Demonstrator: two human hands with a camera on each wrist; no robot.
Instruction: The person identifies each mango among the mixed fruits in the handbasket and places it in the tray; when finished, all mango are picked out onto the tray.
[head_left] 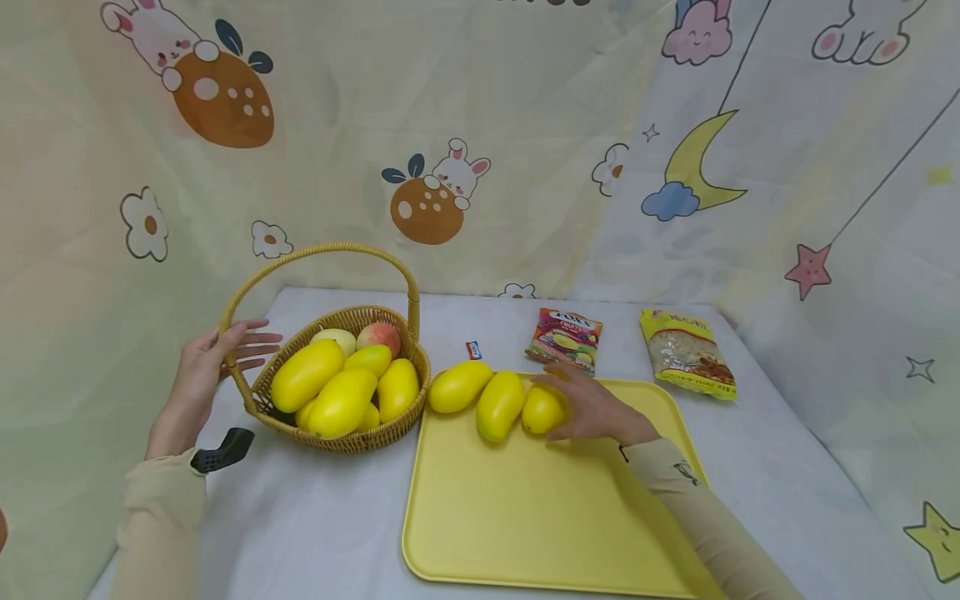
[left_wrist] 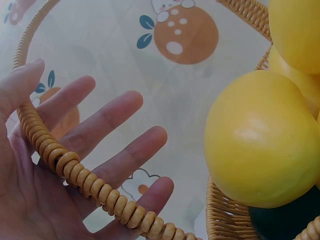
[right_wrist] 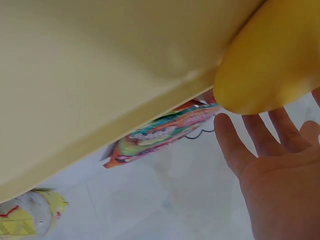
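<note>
Left fingers wide against basket handle, right fingers loosely wide around mango, "FRUITS" packet beyond

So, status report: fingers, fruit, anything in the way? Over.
Left fingers spread, basket handle across them. Right fingers at rightmost yellow fruit on the tray, grip unclear. Colourful packet beyond the far edge, apparently not blocking.
</note>
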